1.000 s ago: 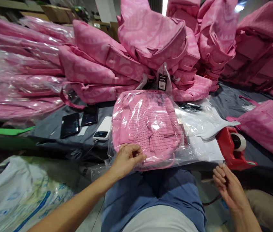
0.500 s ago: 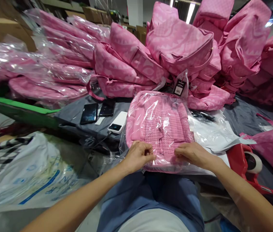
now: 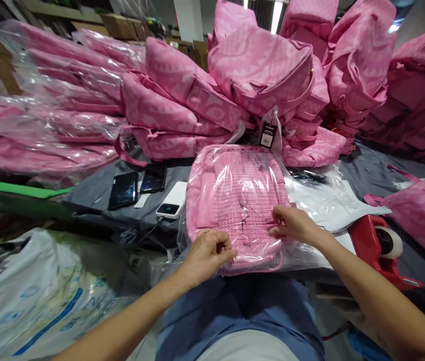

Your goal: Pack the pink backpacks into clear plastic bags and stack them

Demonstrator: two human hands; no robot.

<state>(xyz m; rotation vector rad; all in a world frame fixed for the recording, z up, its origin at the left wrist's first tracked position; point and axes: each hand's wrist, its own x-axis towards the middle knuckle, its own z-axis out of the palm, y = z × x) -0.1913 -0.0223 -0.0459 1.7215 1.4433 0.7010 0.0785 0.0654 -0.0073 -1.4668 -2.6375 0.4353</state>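
A pink bag in a clear plastic bag lies flat on the grey table in front of me. My left hand pinches the plastic at the bag's near left edge, fingers closed. My right hand rests on the wrapped bag's near right part, fingers curled and pressing the plastic film. A black hang tag sticks up at the bag's far end.
Piles of pink bags fill the back; wrapped ones are stacked at left. Two dark phones, a white power bank, a red tape dispenser and white sheets lie on the table. A printed sack sits lower left.
My right hand came over from near the tape dispenser onto the wrapped bag, then slid a little farther up it. My left hand kept its pinch on the plastic.
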